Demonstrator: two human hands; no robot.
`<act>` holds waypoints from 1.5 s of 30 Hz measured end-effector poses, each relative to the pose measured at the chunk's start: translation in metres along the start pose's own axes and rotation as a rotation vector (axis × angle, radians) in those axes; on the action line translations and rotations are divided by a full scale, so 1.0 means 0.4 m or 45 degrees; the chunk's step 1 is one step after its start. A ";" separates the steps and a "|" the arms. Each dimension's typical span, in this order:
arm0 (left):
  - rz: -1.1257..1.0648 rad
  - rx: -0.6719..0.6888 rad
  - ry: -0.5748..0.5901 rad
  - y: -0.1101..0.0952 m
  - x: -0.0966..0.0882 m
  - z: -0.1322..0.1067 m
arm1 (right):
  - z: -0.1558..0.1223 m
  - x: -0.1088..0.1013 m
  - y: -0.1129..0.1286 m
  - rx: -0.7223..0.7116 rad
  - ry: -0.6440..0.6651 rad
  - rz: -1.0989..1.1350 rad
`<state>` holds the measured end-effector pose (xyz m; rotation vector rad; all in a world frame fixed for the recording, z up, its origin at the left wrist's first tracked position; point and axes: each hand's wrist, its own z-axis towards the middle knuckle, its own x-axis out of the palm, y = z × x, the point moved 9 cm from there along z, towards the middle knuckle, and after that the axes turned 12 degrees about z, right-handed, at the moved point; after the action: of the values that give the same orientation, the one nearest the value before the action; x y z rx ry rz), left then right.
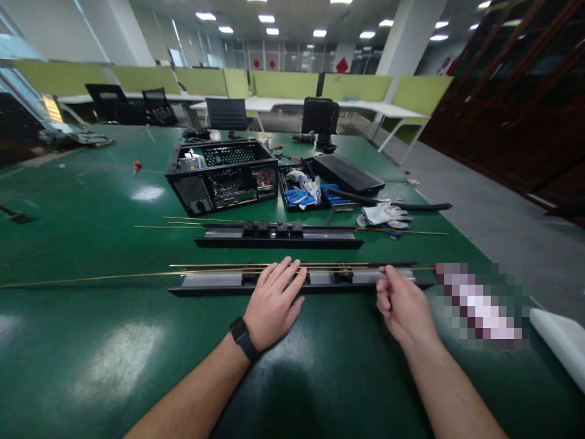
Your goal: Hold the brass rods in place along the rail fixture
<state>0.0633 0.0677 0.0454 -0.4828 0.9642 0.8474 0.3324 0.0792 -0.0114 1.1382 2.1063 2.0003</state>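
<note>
A long black metal channel (214, 289) with a silver inner face lies crosswise in front of me, with small black blocks (343, 273) set in it. Several thin brass-coloured rods (205, 269) run along its top, one reaching far out to the left. My left hand (274, 305), with a dark watch on the wrist, rests flat over the rods and the channel's middle, fingers stretched out. What lies under its palm is hidden. Near the channel's right end, my right hand (402, 302) is closed, thumb and forefinger pinching a thin brass rod.
Behind lies a second channel (274, 242) with black blocks and more rods. Farther back stand an open black computer case (222, 174) and a tray holding gloves (304, 188). Another glove (384, 214) and a black strip (402, 206) lie to the right. A blurred-out object (479, 305) is beside my right hand.
</note>
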 end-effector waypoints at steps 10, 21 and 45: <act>-0.003 0.002 0.005 0.000 0.001 -0.001 | -0.013 0.025 -0.006 0.025 0.072 -0.037; 0.018 0.002 0.028 0.000 0.005 0.002 | -0.003 0.018 -0.014 0.064 0.067 -0.053; 0.017 0.000 0.020 0.000 -0.001 0.002 | -0.019 0.032 -0.010 -0.022 0.103 -0.168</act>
<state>0.0637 0.0681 0.0464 -0.4840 0.9825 0.8567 0.3175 0.0795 -0.0076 0.9045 2.1353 2.0330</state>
